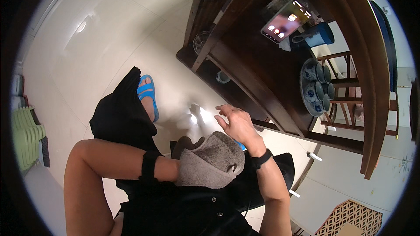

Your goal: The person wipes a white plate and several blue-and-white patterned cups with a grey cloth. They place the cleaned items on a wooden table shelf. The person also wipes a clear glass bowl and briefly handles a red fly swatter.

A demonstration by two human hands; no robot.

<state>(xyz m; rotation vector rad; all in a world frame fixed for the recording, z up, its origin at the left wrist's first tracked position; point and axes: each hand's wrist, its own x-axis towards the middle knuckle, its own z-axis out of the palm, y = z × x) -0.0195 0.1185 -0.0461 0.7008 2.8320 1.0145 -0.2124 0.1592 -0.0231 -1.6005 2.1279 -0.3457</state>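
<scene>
A grey plush towel (213,164) with a small hanging loop is bunched around the end of my left forearm, above my lap. It hides my left hand, and only the wrist with a black band shows beside it. My right hand (238,123) is in the air just beyond the towel, its fingers apart and slightly bent, with nothing in them. A black watch is on that wrist. The dark wooden table (262,62) stands close to the right hand's fingertips, without visible contact.
On the table's lower shelf are a lit smartphone (286,21), a blue mug (320,35) and a round tray (304,72) with several patterned cups (316,87). A small cup (223,77) stands lower down. Green stacked plastic stools (28,134) are at the left. My foot wears a blue slipper (146,88).
</scene>
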